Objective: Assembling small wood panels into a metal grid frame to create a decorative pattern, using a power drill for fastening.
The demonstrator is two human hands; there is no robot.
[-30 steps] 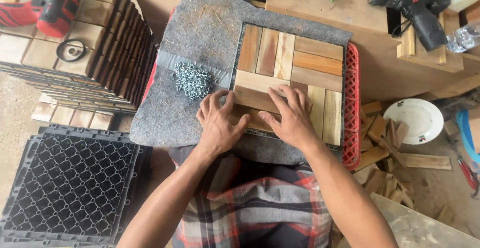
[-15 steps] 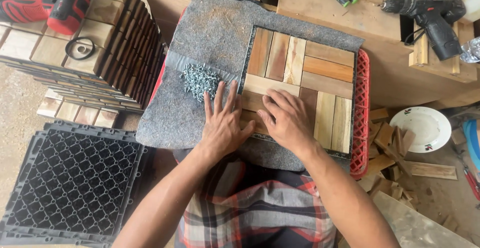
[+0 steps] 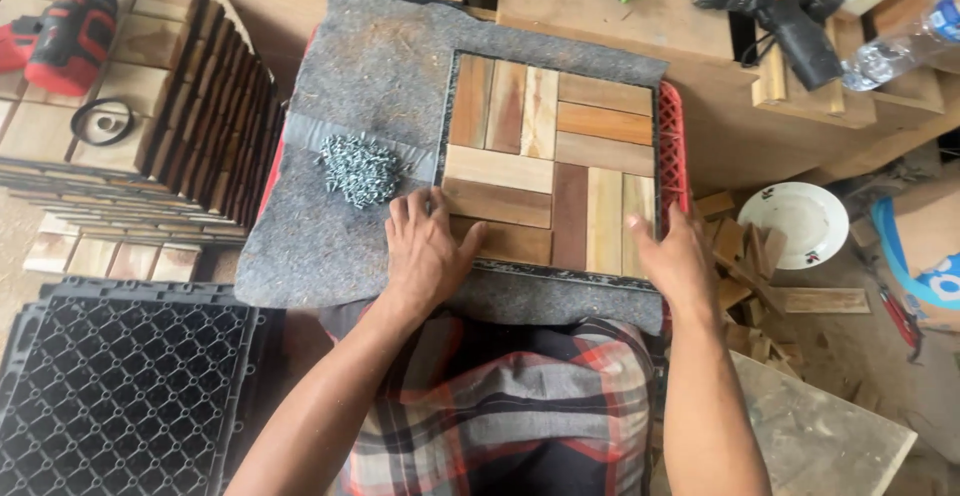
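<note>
Under both hands lies a square tile made of wooden slats in light and dark brown, resting flat on a grey felt mat that covers the desk. The left hand lies flat and spread open on the near left corner of the tile, with its thumb on a slat. It presses down and grips nothing, most likely so the tile does not slide. The right hand is open too, with its fingers at the near right corner of the tile, close to a red plastic edge that peeks out from under the mat. I cannot tell whether it grips the tile or only touches it.

Just beyond the left hand sits a small pile of silver screws, close enough to grab. Far to the left of that hand, a red and black drill rests on a stack of wooden tiles. Near the left elbow lie black plastic grid bases. Far beyond the right hand lies a black drill, and to its right a white plate sits among wood scraps.
</note>
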